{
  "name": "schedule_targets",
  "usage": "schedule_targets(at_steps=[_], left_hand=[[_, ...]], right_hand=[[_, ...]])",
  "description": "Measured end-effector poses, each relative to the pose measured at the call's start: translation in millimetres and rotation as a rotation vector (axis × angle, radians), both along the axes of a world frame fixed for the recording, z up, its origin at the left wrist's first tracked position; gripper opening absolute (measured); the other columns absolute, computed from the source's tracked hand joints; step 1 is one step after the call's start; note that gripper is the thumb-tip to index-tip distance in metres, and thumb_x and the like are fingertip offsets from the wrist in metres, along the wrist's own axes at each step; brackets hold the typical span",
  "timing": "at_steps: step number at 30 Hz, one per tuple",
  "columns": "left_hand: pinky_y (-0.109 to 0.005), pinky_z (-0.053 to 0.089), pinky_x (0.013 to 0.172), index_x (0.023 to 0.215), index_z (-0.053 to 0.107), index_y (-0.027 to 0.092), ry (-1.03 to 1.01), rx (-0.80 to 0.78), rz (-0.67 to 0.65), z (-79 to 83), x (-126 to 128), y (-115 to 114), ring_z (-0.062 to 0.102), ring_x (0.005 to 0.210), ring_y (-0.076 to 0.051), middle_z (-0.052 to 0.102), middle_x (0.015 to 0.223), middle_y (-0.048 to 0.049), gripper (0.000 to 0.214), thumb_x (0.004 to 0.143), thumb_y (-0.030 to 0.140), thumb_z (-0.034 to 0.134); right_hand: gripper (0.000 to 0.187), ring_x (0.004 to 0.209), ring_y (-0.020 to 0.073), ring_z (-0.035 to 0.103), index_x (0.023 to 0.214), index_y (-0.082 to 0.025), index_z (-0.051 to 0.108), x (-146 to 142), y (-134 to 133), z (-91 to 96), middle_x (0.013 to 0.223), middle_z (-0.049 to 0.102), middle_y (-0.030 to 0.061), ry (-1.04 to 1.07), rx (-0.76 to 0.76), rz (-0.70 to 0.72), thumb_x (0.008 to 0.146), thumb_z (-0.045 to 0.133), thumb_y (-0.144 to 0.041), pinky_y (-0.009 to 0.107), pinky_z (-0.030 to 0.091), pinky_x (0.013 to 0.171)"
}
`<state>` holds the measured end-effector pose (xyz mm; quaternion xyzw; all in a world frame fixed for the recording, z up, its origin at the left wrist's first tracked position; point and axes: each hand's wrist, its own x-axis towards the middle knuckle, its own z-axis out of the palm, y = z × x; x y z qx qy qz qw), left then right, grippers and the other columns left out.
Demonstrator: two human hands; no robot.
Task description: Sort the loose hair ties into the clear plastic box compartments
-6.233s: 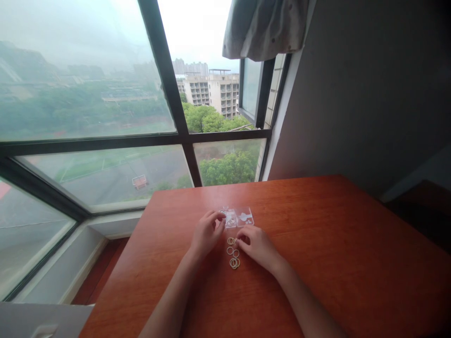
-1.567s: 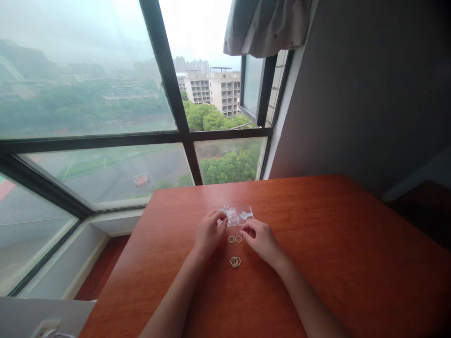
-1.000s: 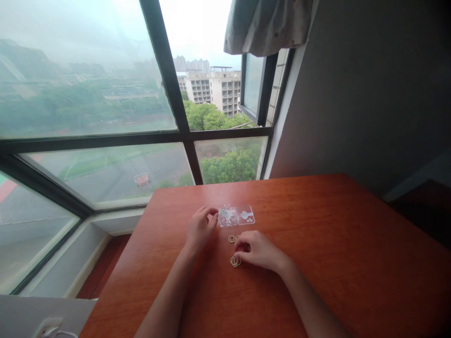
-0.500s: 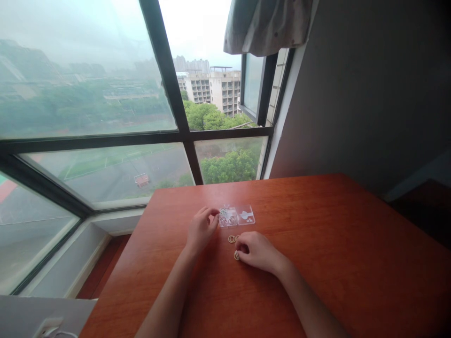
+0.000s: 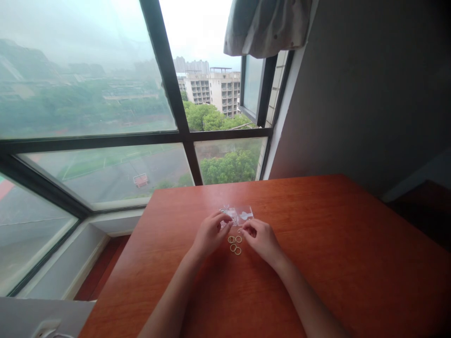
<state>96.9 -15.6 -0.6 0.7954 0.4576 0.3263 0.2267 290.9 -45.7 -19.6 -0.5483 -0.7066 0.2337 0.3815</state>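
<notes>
My right hand (image 5: 260, 238) pinches a small pale ring (image 5: 240, 230) between thumb and forefinger, just in front of a clear plastic box. My left hand (image 5: 212, 232) is at the box's near left corner, thumb and forefinger a little apart, with nothing visible between them. It hides part of the box's compartments. The box's transparent lid (image 5: 245, 212) lies folded open to the right, with a whitish mark on it. Several yellowish rings (image 5: 238, 251) lie on the table between my hands, some overlapping. A few more rings show inside the compartments, partly covered.
All of this rests on a reddish-brown wooden table (image 5: 317, 225). Dark-framed windows (image 5: 105, 140) stand beyond its far and left edges, with a grey wall (image 5: 352, 103) at the right. A curtain (image 5: 266, 28) hangs above.
My right hand has moved up towards the box with a ring, uncovering the rings on the table. My left hand has shifted right and nearer, over the box's front left part.
</notes>
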Motion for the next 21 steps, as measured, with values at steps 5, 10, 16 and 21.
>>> schedule_targets(at_steps=[5, 10, 16, 21], left_hand=[[-0.020, 0.039, 0.059, 0.084, 0.068, 0.019, 0.024, -0.049, -0.159, -0.7, 8.8, -5.1, 0.048, 0.063, -0.010, 0.060, 0.077, -0.0018, 0.016, 0.087, 0.027, 0.055], [-0.020, 0.037, 0.058, 0.082, 0.068, 0.018, 0.005, -0.041, -0.134, -3.4, 7.9, -3.2, 0.048, 0.062, -0.010, 0.060, 0.075, -0.0016, 0.014, 0.084, 0.021, 0.055], [-0.021, 0.037, 0.058, 0.078, 0.065, 0.017, 0.021, 0.006, 0.048, -5.1, 3.7, 0.9, 0.048, 0.060, -0.010, 0.060, 0.071, 0.0000, 0.012, 0.083, 0.019, 0.054], [-0.023, 0.040, 0.062, 0.083, 0.065, 0.019, 0.110, 0.040, 0.191, -6.7, 1.2, 2.1, 0.055, 0.067, -0.012, 0.064, 0.085, -0.0019, 0.012, 0.084, 0.021, 0.053]], right_hand=[[0.011, 0.058, 0.0134, 0.053, 0.072, -0.019, 0.062, 0.6, 0.8, -0.9, 0.065, 0.060, -0.0005, 0.078, 0.031, -0.030, 0.082, 0.061, -0.025, 0.023, 0.039, 0.055], [0.008, 0.059, 0.0133, 0.053, 0.075, -0.019, 0.063, -2.0, 0.0, -0.7, 0.068, 0.062, -0.0002, 0.091, 0.027, 0.000, 0.082, 0.061, -0.023, 0.023, 0.039, 0.056], [0.008, 0.058, 0.0132, 0.053, 0.072, -0.020, 0.063, -1.9, -0.2, -1.9, 0.066, 0.061, -0.0007, 0.049, 0.015, 0.014, 0.080, 0.061, -0.020, 0.023, 0.039, 0.056], [0.008, 0.061, 0.0138, 0.055, 0.073, -0.020, 0.063, -0.9, 0.2, -3.9, 0.068, 0.063, -0.0001, 0.003, -0.013, 0.032, 0.080, 0.060, -0.018, 0.024, 0.039, 0.059]])
